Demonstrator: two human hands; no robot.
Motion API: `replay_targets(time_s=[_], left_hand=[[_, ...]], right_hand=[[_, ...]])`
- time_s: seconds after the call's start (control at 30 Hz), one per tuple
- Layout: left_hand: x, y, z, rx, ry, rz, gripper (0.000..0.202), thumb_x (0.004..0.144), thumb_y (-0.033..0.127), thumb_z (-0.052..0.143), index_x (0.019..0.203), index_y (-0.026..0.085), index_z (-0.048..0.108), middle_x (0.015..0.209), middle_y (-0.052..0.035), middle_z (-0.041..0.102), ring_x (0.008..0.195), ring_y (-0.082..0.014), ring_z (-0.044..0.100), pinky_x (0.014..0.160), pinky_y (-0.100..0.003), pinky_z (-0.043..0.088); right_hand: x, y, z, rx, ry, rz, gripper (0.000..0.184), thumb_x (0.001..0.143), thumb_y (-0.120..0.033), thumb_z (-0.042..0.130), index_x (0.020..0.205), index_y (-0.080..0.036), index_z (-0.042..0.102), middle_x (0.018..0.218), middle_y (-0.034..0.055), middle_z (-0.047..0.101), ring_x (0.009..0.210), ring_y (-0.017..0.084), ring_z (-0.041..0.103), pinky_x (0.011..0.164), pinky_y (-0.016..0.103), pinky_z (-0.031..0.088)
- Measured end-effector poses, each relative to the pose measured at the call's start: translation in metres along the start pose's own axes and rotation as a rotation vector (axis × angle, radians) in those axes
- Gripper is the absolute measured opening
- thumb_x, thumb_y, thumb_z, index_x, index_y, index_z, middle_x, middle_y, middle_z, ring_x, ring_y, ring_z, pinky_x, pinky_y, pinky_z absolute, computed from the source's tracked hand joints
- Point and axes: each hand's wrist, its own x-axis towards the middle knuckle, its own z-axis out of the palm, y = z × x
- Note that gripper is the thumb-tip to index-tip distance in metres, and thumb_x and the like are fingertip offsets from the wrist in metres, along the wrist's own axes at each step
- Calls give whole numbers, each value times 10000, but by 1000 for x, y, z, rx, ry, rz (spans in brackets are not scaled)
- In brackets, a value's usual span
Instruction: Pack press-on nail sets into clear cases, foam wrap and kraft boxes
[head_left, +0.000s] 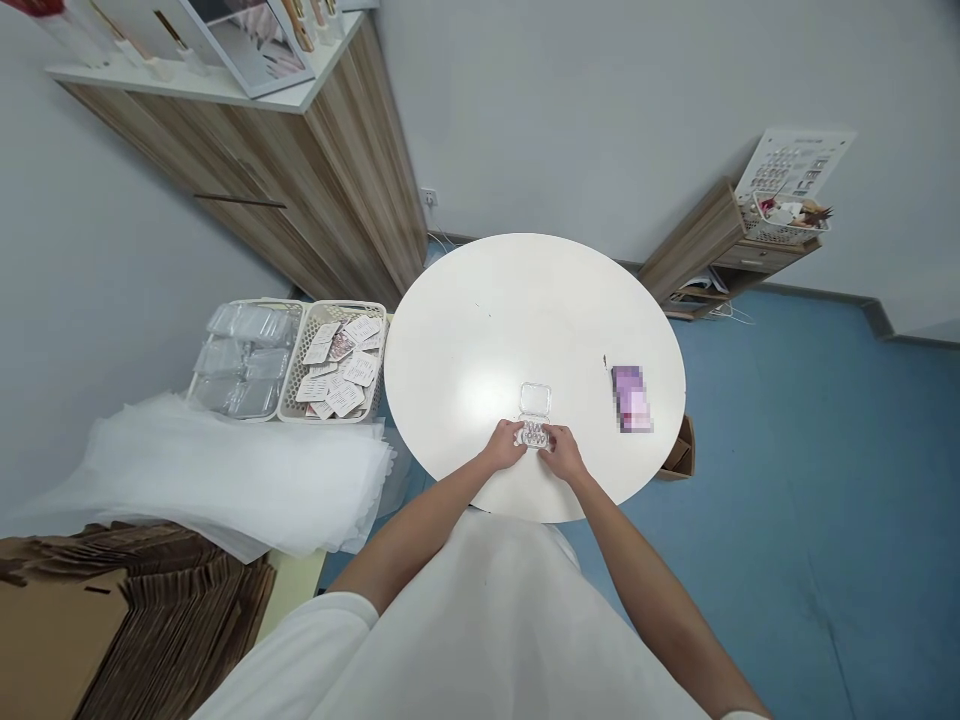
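Note:
A small clear plastic case (pixel 535 412) lies open on the round white table (pixel 480 330), its lid flipped away from me. The near half holds a set of small pinkish pieces. My left hand (pixel 504 445) pinches the near half's left edge. From the other side, my right hand (pixel 562 452) grips its right edge with fingers closed. Both hands rest on the table near its front edge.
A purple blurred card (pixel 632 397) and a tiny dark item (pixel 605 362) lie on the table's right. Two white baskets (pixel 289 358) at left hold clear cases and printed cards. White sheets (pixel 217 475) and flattened cardboard (pixel 112 610) lie at lower left. Wooden cabinets stand behind.

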Motion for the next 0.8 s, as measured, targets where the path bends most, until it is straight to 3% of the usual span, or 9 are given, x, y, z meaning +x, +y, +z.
replay_targets(time_s=[0.23, 0.57, 0.8], left_hand=[[4, -1, -1, -118, 32, -46, 627, 666, 160, 572, 1245, 161, 331, 1134, -110, 451, 901, -154, 512, 751, -256, 444], [16, -1, -7, -153, 138, -89, 551, 675, 103, 538, 1198, 150, 371, 1174, -103, 474, 1010, -173, 485, 821, -276, 423], [8, -2, -7, -141, 207, -180, 539, 701, 120, 535, 1212, 159, 368, 1176, -105, 476, 983, -160, 508, 809, -265, 428]], right_hand=[[8, -6, -4, 93, 40, 70, 588, 643, -199, 528, 1206, -198, 358, 1102, 71, 488, 858, 160, 524, 763, 302, 447], [26, -19, -15, 102, -20, 9, 505, 661, -203, 515, 1156, -228, 416, 1111, 22, 537, 900, 146, 529, 763, 272, 439], [57, -17, -21, 126, 97, 76, 452, 686, -293, 490, 1126, -194, 458, 1092, 56, 544, 842, 138, 549, 772, 278, 427]])
